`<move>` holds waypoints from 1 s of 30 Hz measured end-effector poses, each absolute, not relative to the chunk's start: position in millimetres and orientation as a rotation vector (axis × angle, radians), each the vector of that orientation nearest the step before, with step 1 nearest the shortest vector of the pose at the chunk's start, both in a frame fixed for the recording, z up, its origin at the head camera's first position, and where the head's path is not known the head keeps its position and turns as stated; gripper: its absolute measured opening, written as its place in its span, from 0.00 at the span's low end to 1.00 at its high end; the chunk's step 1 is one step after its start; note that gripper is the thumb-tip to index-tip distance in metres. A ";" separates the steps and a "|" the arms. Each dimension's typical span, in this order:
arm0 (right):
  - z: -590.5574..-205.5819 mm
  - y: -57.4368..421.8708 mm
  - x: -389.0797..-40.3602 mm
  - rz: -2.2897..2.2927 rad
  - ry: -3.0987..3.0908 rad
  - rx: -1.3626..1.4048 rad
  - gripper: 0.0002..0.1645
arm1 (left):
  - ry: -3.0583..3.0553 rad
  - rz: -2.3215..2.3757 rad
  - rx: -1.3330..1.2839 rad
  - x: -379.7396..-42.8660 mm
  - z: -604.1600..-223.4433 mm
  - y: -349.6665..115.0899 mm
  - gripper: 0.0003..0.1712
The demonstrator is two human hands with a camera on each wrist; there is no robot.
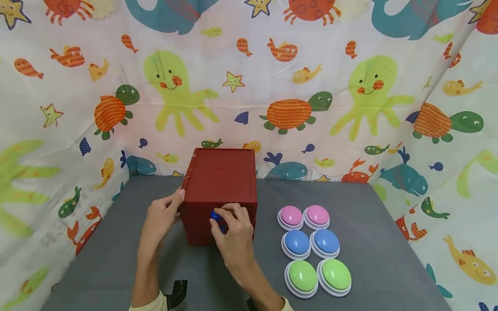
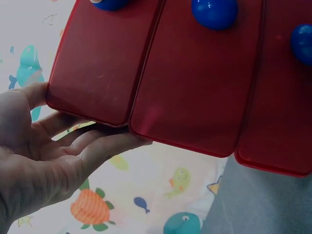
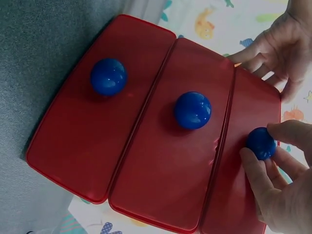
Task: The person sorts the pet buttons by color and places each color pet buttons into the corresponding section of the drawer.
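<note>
On the bench [image 1: 381, 255], the left hand [image 1: 160, 218] touches the red box [image 1: 221, 177] straight-fingered while the right hand [image 1: 235, 235] pinches its top knob [image 3: 261, 142].

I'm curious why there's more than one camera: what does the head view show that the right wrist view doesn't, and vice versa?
Only the head view shows the six domed buttons, two each of pink, blue and green, and the top of the red box.

Only the right wrist view shows the lowest blue knob and clearly separate drawer fronts.

Both show the left hand at the box's side, the right hand pinching the top knob, the grey table and the sea-creature cloth.
</note>
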State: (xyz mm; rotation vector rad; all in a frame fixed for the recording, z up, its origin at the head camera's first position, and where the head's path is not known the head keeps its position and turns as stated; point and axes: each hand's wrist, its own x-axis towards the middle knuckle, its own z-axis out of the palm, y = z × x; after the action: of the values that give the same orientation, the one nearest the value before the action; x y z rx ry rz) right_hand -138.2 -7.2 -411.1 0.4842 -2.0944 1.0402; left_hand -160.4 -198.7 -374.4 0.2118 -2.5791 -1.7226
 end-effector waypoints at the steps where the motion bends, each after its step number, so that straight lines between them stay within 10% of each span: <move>1: -411.8 -7.1 -138.3 1.036 -2.088 0.482 0.15 | -2.586 -1.716 0.214 -160.4 -374.4 -198.1 0.45; 30: -406.2 -3.0 -97.0 1.137 -2.080 0.481 0.13 | -2.569 -1.827 0.148 -164.4 -373.9 -209.9 0.41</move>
State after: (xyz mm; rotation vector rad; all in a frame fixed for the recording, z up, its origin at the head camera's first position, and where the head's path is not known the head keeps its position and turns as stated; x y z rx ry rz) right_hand -97.0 -3.0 -406.2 0.4814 -2.0801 1.1366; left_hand -164.4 -209.9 -373.9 0.1481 -2.5694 -1.8272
